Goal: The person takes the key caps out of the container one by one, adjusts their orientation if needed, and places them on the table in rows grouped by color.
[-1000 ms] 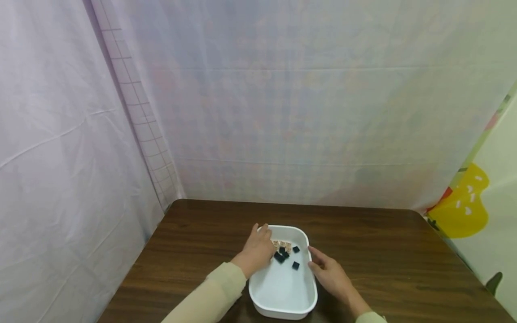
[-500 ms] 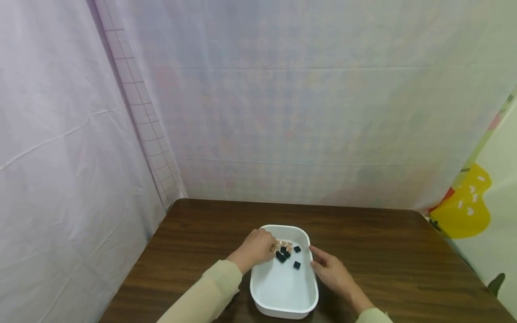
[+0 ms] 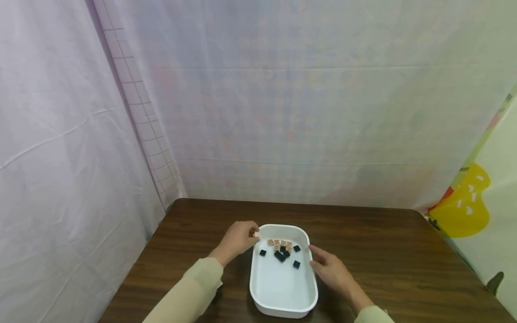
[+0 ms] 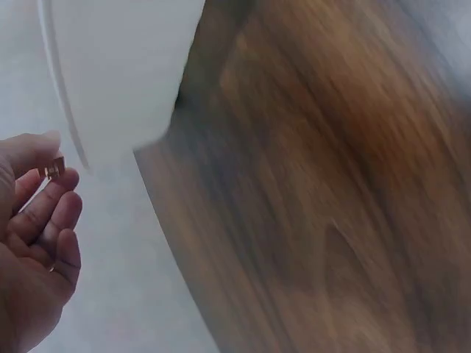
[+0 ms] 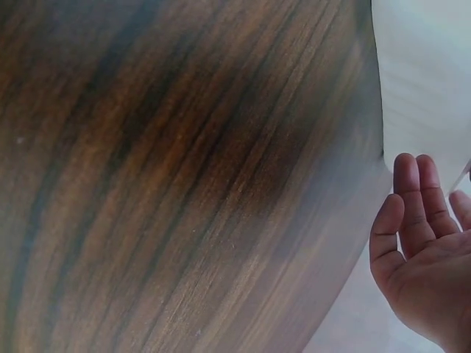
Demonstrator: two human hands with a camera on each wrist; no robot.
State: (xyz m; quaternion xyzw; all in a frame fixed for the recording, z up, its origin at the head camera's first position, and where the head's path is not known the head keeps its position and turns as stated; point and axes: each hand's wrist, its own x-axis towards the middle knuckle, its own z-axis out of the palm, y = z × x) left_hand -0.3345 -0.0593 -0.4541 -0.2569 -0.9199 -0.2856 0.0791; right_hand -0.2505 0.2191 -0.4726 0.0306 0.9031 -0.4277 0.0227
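Note:
My left hand (image 3: pixel 238 237) is just outside the left rim of a white oblong tray (image 3: pixel 282 296), pinching a small tan square tile (image 3: pixel 256 233) between thumb and fingertips. Up close in the left wrist view, the same tile (image 4: pixel 54 168) looks brownish, its face mostly covered by the thumb. Inside the tray's far half are several tan patterned tiles (image 3: pixel 271 242), grouped together, and several black square tiles (image 3: pixel 296 264), some stacked against the tan ones. My right hand (image 3: pixel 331 271) rests its fingertips and thumb along the tray's right rim, fingers fairly straight.
The tray stands on a dark wood-grain table (image 3: pixel 371 242). A pale curtain (image 3: pixel 291 134) hangs behind the table's back edge, with another white curtain (image 3: pixel 72 157) on the left. At right hangs a light sheet with a yellow print (image 3: pixel 464 213).
My left hand has drawn back leftward from over the tray's far left part, bringing a tan tile with it. Tiles it covered now show. The right hand stays at the rim.

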